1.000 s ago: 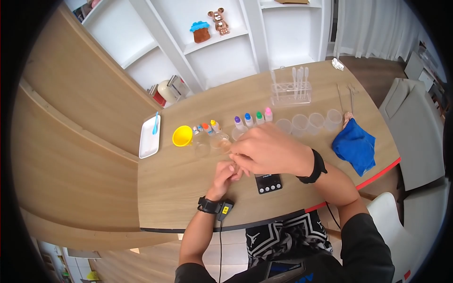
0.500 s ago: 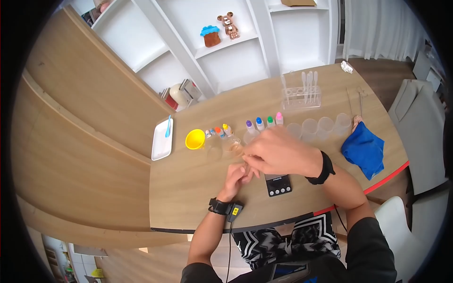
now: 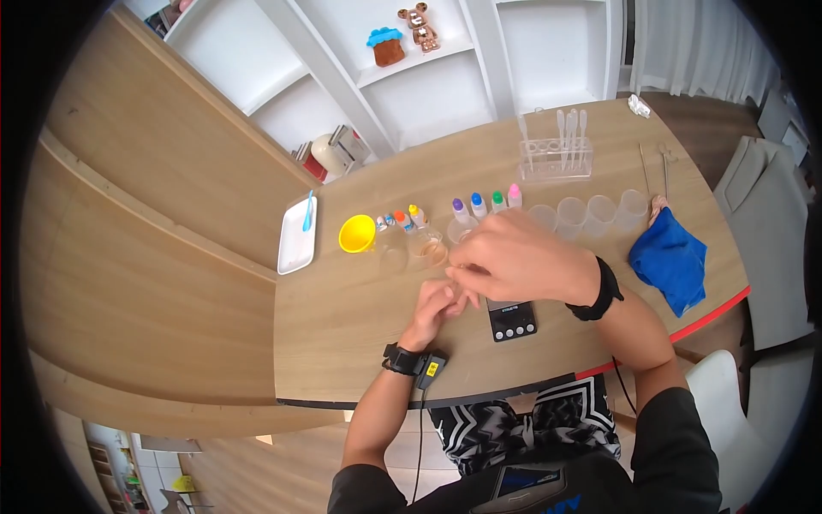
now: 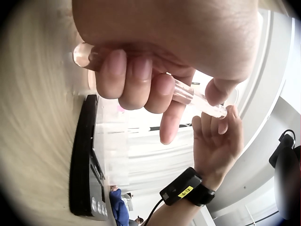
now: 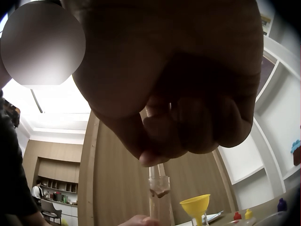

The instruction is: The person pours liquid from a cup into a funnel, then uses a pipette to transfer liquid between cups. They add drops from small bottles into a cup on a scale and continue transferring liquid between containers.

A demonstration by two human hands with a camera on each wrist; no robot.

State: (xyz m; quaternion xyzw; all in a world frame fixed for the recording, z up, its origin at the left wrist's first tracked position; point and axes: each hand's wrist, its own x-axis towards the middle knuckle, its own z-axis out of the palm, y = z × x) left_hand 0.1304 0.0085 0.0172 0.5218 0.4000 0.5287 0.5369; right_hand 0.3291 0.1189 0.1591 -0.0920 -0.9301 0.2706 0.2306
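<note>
My left hand (image 3: pixel 432 310) is above the table, left of the black digital scale (image 3: pixel 512 321). Its fingers curl round a clear test tube (image 4: pixel 183 92), whose rounded end pokes out past the little finger. Over the tube's mouth, my right hand (image 3: pixel 522 257) pinches a clear slender dropper (image 5: pixel 157 170), whose stem runs down into the tube. Much of the dropper is hidden by the right fingers. Just beyond the hands is a clear cup (image 3: pixel 434 253) with a little brownish liquid.
A yellow funnel (image 3: pixel 357 233) and white tray (image 3: pixel 297 244) lie left. Colour-capped bottles (image 3: pixel 479 204) line up behind the hands, with clear cups (image 3: pixel 601 212) to their right. A test tube rack (image 3: pixel 555 161) with droppers stands behind. A blue cloth (image 3: pixel 670 261) lies right.
The head view has shifted, so the table appears further right. Both hands keep nearly the same pose over the table, still holding the test tube and dropper.
</note>
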